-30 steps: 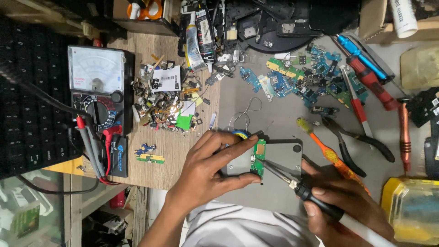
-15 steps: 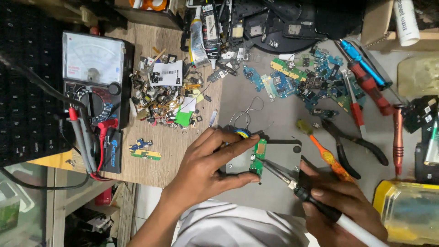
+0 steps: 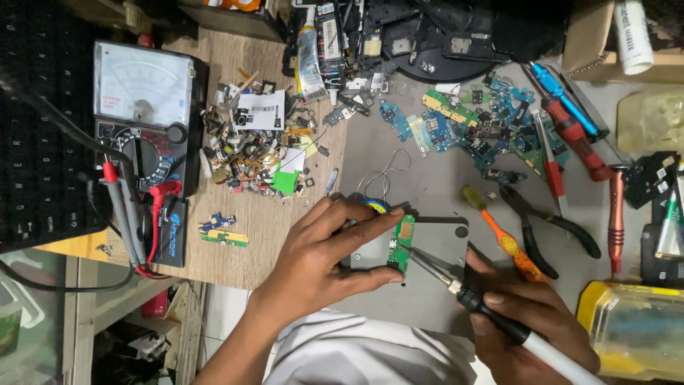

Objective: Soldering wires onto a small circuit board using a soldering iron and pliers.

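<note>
My left hand (image 3: 324, 249) pinches a small green circuit board (image 3: 403, 242) against a grey metal plate (image 3: 442, 246), thumb and fingers closed on its left edge. My right hand (image 3: 531, 321) grips a soldering iron (image 3: 484, 303) with a black grip and white handle. The iron's metal tip touches the board's lower part. A thin loop of solder wire (image 3: 385, 178) lies just beyond my left fingers.
An analogue multimeter (image 3: 146, 114) with red and black probes sits at the left. A pile of small parts (image 3: 256, 150), several blue-green boards (image 3: 463, 125), screwdrivers (image 3: 570, 128), pliers (image 3: 541, 228), an orange-handled brush (image 3: 502, 239) and a yellow container (image 3: 634, 328) surround the plate.
Both hands stay on the board and the iron. The view has shifted slightly; the iron tip remains at the board.
</note>
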